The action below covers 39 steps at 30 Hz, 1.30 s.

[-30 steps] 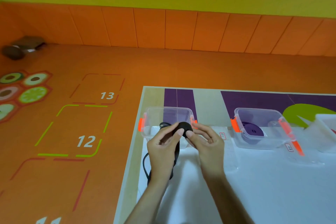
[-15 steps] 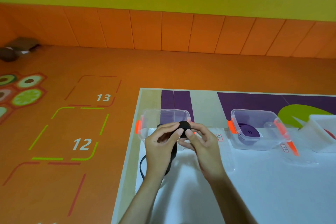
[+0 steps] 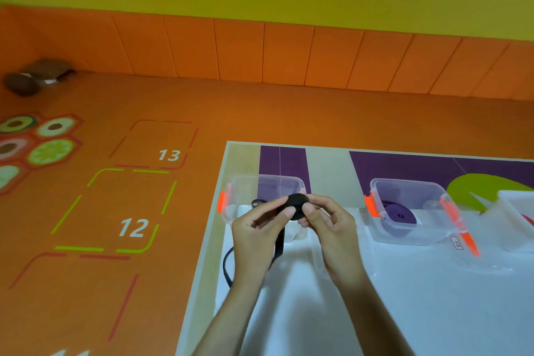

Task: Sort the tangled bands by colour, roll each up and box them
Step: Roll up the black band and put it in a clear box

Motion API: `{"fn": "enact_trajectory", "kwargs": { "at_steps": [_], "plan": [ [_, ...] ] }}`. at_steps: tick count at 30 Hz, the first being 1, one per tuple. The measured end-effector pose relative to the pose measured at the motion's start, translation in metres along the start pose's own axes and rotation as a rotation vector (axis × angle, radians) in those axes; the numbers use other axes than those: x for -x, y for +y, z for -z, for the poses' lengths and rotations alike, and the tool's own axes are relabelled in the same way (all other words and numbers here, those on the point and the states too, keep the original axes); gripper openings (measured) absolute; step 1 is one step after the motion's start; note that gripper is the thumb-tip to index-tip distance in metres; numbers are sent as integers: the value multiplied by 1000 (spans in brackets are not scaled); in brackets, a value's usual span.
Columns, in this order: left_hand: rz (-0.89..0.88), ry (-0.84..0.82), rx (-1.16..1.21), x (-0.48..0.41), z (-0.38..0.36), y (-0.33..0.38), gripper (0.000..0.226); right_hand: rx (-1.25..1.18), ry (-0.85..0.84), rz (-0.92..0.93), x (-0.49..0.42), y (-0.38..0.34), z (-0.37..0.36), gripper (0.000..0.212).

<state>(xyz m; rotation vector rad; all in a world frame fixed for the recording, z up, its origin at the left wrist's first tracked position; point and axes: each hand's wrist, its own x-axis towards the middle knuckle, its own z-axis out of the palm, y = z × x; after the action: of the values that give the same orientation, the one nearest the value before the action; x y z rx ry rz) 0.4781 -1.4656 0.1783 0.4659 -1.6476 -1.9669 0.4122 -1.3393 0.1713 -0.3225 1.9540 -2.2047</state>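
One black band (image 3: 297,206), part-wound into a tight flat disc, is held at centre frame, raised above the white table (image 3: 433,298) and just in front of the left clear box (image 3: 239,185). Its unwound tail hangs down from the disc behind the left hand (image 3: 254,237) and curves out in a loop to the lower left of that hand, near the table's edge. Grip: the left hand pinches the disc's left side between thumb and fingers; the right hand (image 3: 332,228) pinches the right side, fingers curled about it. Both are clamped on the same roll. Step in hand, by judgement: rolling, with the winding unfinished, since a fair run of band is still loose. Next move calls for turning the disc while feeding the tail in flat and taut, then lowering the finished roll into the box behind it. That box has orange clips and no lid on; a small dark shape shows inside it, too unclear to name. To the right, well apart, a second clear box (image 3: 404,182) holds rolled purple bands (image 3: 397,212). A third container (image 3: 517,211) sits at the right edge of the frame, mostly cut off.
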Motion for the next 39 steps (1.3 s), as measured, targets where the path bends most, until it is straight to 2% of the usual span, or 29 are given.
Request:
{"fn": "enact_trajectory", "kwargs": {
  "at_steps": [3, 5, 7, 11, 13, 15, 19, 21, 23, 26, 28, 30, 32, 35, 39],
  "plan": [
    [30, -40, -40, -5, 8, 3, 24, 86, -120, -36, -2, 1, 8, 23],
    [28, -112, -79, -7, 13, 7, 25, 242, -180, -12, -6, -4, 16, 28],
    [10, -142, -108, -9, 12, 12, 24, 284, -210, 27, -10, -11, 23, 23],
    [15, -94, -2, -5, -3, 12, 23, 142, -153, 69, -10, -18, 22, 17],
    [55, -45, 65, -5, -6, 10, 24, 34, -71, 34, -5, -14, 15, 19],
    [80, -30, 61, -8, -2, 9, 24, -11, -73, -25, 0, -10, 13, 23],
    [56, -116, -63, -13, 6, 10, 26, 182, -220, -19, -3, -14, 29, 22],
    [37, -184, -114, -12, 3, 11, 25, 249, -211, 36, -8, -20, 36, 19],
    [29, -183, -115, -13, -2, 11, 26, 260, -184, 95, -12, -23, 37, 15],
    [35, -140, -63, -15, -5, 9, 31, 95, -104, 67, -9, -18, 28, 17],
    [44, -124, -51, -16, -4, 9, 27, -65, -50, -24, -1, -12, 17, 26],
    [65, -127, -52, -16, 0, 12, 23, -189, -78, -127, 4, -6, 11, 27],
    [60, -141, -93, -18, 8, 15, 21, -107, -180, -177, 3, -6, 17, 24],
    [49, -211, -154, -19, 15, 22, 22, 188, -260, -65, -9, -16, 32, 16],
    [2, -277, -195, -18, 14, 28, 21, 202, -253, 69, -17, -30, 29, 13]
  ]
}}
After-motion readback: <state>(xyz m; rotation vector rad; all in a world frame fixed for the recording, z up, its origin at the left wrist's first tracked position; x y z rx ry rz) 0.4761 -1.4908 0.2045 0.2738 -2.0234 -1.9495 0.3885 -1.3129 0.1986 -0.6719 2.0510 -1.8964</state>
